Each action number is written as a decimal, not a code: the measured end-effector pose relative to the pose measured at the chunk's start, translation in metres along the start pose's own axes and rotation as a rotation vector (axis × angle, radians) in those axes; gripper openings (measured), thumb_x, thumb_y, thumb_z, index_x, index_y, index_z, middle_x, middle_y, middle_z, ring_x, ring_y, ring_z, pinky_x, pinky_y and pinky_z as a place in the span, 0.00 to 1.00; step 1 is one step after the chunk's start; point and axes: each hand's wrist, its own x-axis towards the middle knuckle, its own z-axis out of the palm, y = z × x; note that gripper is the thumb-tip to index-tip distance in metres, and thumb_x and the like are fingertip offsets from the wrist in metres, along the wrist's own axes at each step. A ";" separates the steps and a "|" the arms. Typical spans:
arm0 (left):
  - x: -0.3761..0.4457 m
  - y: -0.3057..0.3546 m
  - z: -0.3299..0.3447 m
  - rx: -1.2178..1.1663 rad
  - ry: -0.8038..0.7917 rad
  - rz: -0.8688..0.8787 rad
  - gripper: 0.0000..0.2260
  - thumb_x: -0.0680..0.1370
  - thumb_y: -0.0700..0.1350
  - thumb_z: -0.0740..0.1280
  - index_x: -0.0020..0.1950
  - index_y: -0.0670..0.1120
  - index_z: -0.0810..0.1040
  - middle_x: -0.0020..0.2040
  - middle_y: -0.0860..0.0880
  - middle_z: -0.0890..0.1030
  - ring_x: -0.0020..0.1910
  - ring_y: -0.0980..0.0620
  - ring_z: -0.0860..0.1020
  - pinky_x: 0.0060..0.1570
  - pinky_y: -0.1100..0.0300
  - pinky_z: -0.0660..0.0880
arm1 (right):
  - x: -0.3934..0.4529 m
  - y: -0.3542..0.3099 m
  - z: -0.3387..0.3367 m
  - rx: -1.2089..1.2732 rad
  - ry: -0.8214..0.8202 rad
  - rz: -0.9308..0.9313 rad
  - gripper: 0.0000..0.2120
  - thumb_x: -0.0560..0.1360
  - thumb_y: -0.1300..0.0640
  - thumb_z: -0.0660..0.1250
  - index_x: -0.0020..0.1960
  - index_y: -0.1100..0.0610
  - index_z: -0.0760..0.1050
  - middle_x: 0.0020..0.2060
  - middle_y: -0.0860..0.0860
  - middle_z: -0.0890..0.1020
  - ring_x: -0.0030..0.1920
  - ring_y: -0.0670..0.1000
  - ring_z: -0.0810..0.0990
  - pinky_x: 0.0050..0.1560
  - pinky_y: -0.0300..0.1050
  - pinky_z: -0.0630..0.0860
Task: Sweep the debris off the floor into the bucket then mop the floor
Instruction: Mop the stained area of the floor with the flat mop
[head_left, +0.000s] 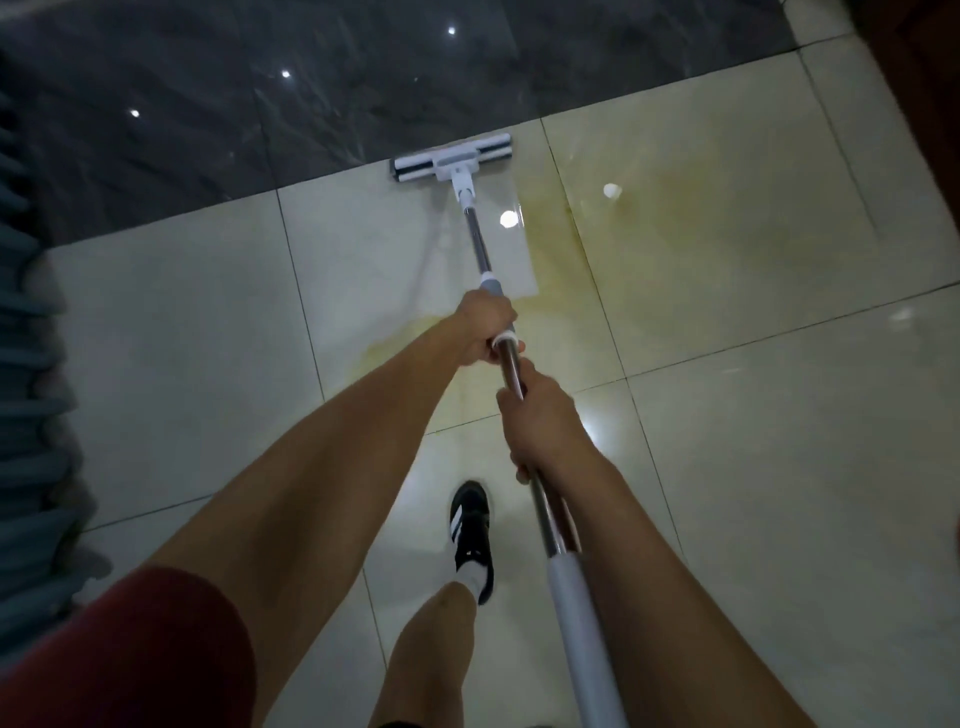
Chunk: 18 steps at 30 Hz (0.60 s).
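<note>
One mop (452, 161) is in view, with a single long handle and one flat head. Two hands grip that handle: the left hand (485, 330) and the right hand (540, 421). One black shoe (470, 535) with a white sock shows below, one yellowish stain (613, 260) spreads over the pale floor tiles (779, 441), and one dark tile band (260, 104) lies beyond them.

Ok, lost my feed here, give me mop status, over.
Both hands shut on mop handle, left hand ahead of right hand. Mop head flat at dark tile edge. Yellow stain remains to its right. Path clear.
</note>
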 end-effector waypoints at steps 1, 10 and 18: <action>0.012 0.016 -0.005 0.009 0.003 0.009 0.09 0.82 0.36 0.64 0.61 0.37 0.69 0.42 0.40 0.76 0.27 0.46 0.80 0.29 0.51 0.81 | 0.016 -0.014 -0.003 0.011 -0.001 -0.001 0.12 0.82 0.54 0.58 0.66 0.51 0.69 0.47 0.56 0.80 0.38 0.56 0.80 0.39 0.55 0.83; 0.046 0.054 -0.011 0.109 0.022 0.014 0.10 0.82 0.38 0.63 0.62 0.38 0.70 0.49 0.38 0.77 0.32 0.46 0.81 0.28 0.53 0.79 | 0.055 -0.040 -0.010 0.086 -0.018 0.023 0.14 0.82 0.54 0.57 0.67 0.49 0.68 0.46 0.55 0.79 0.39 0.57 0.79 0.46 0.61 0.83; -0.012 -0.005 0.023 0.200 0.012 -0.011 0.11 0.81 0.37 0.63 0.63 0.37 0.72 0.47 0.39 0.76 0.29 0.46 0.81 0.28 0.54 0.79 | -0.026 0.016 -0.008 0.155 -0.022 0.032 0.20 0.84 0.56 0.56 0.75 0.48 0.63 0.49 0.54 0.79 0.39 0.51 0.78 0.37 0.42 0.76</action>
